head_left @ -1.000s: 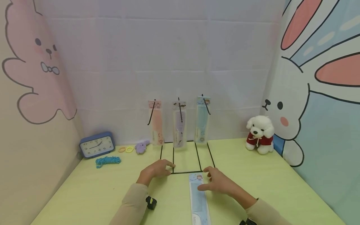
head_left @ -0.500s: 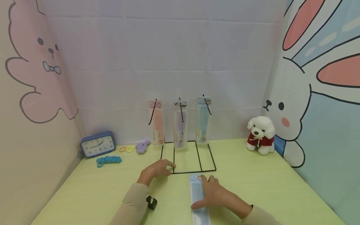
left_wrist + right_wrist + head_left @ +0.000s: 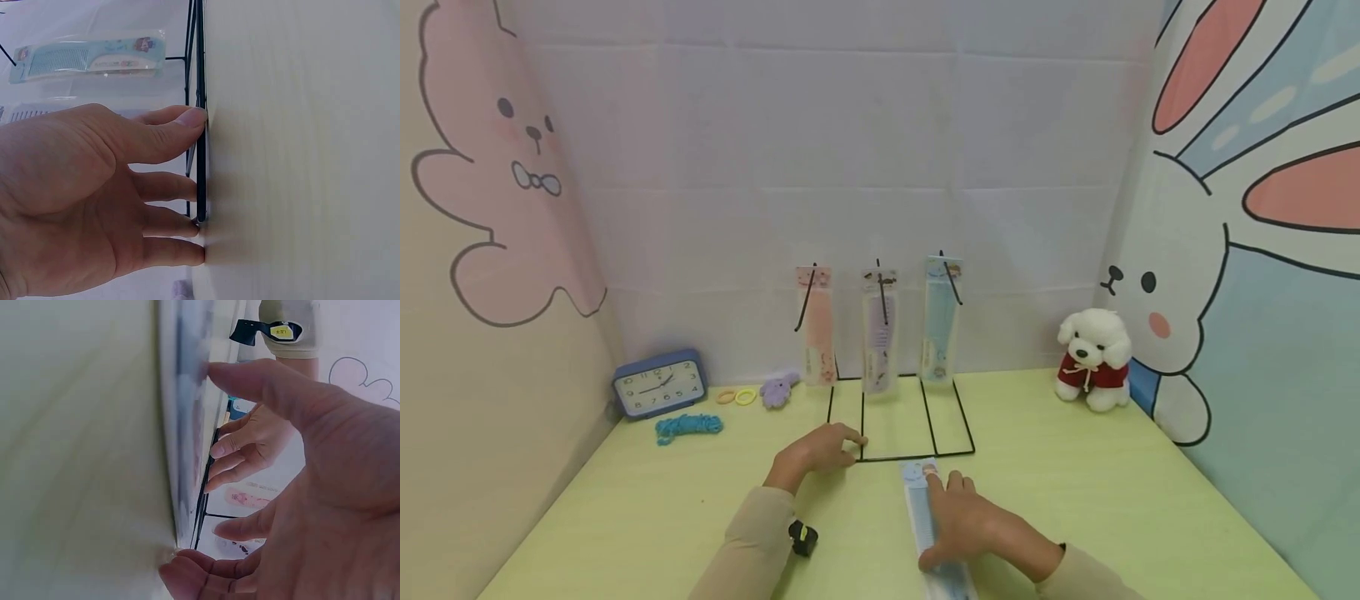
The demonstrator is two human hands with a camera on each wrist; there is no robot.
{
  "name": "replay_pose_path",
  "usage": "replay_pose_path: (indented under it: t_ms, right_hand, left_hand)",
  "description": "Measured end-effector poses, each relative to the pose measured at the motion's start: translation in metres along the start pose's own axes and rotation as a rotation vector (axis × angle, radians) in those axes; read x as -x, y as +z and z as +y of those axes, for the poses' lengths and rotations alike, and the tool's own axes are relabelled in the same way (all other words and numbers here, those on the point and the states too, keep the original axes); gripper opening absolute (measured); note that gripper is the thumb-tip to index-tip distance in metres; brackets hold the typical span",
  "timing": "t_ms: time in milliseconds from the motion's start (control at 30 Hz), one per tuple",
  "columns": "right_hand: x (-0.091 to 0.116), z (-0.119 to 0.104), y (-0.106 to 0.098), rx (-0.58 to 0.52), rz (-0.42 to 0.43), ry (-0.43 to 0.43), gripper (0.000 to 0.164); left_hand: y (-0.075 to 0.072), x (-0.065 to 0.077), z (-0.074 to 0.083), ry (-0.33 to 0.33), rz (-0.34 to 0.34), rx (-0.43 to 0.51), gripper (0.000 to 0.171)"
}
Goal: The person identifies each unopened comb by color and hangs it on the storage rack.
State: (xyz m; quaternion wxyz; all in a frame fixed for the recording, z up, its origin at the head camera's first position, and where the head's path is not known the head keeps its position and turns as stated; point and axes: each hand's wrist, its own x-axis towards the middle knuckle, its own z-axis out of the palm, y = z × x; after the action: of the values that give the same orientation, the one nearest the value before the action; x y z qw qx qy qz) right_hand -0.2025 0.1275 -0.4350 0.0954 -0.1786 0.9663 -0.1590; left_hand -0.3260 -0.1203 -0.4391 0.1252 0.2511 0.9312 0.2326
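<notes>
My right hand (image 3: pixel 966 521) lies over a blue comb in a clear package (image 3: pixel 917 504) on the table. Its thumb is on the near part of the package and its fingertips are at the far end, gripping it; the palm hides part of the comb. In the right wrist view the package (image 3: pixel 187 425) stands edge-on beside the thumb. My left hand (image 3: pixel 823 448) rests at the front left corner of a black wire rack (image 3: pixel 895 458), fingers fairly straight. The left wrist view shows the thumb tip against the rack's front bar (image 3: pixel 201 169).
A pink comb (image 3: pixel 818 333), a purple comb (image 3: pixel 880 342) and a light blue comb (image 3: pixel 938 325), all packaged, hang on the rack's hooks. At left are a blue clock (image 3: pixel 661 386), blue cord (image 3: pixel 688 427), two rings (image 3: pixel 745 397) and a purple toy (image 3: pixel 777 391). A white plush dog (image 3: pixel 1093 354) sits right.
My right hand has come down and back onto the packaged comb, which has turned slightly, its near end shifting right. The left hand has stayed at the rack.
</notes>
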Motion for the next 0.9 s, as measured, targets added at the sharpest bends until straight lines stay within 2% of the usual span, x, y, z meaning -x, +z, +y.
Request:
replay_pose_path:
  t_ms: [267,600,767,900]
  right_hand:
    - [0.004,0.001,-0.012,0.016,-0.075,-0.043,0.086]
    - [0.012,0.009,-0.025,-0.088,-0.184,-0.078,0.056]
    - [0.010,0.017,-0.024,-0.112,-0.198,-0.151,0.054]
    - [0.005,0.023,-0.029,-0.204,-0.269,-0.221,0.045]
  left_hand:
    - [-0.001,-0.001,-0.001,-0.007,0.001,-0.006,0.037]
    - [-0.003,-0.002,-0.002,-0.007,0.003,-0.011,0.037]
    - [-0.003,-0.001,0.000,0.002,0.000,-0.003,0.037]
    - [-0.001,-0.001,-0.002,0.010,-0.005,-0.007,0.037]
